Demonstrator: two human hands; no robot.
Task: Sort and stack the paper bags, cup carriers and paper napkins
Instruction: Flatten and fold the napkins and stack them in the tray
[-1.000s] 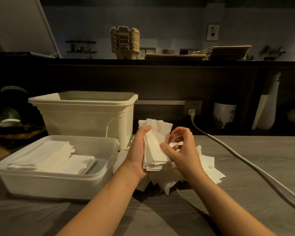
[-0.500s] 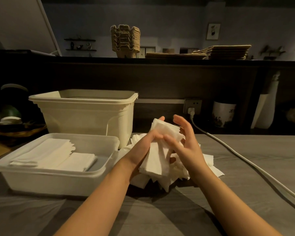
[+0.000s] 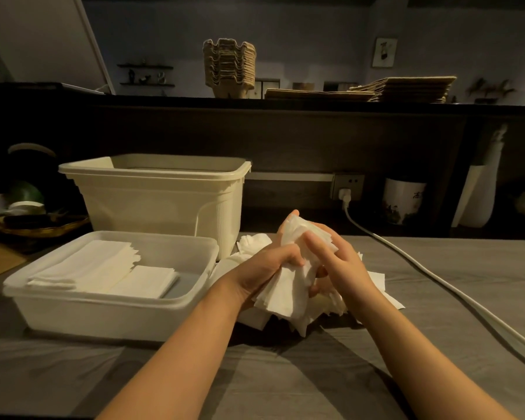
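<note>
A bundle of white paper napkins [image 3: 288, 291] is held tilted between both hands above a loose napkin pile [image 3: 376, 286] on the grey table. My left hand [image 3: 264, 265] grips the bundle from the left, fingers curled round it. My right hand [image 3: 337, 262] lies against its right side with fingers over the top edge. Two neat napkin stacks [image 3: 103, 268] lie in a shallow white tub [image 3: 109, 310] at the left. On the dark shelf behind stand stacked cup carriers [image 3: 229, 66] and flat paper bags [image 3: 406, 89].
A deep cream bin [image 3: 164, 201] stands behind the shallow tub. A white power cable [image 3: 437, 283] runs from a wall socket [image 3: 347, 186] across the table's right side. A white jar [image 3: 402, 203] and a basket [image 3: 34, 227] sit under the shelf.
The napkin bundle has gone from upright and fanned to tilted and lower over the pile. Both hands have closed in around it and moved slightly down.
</note>
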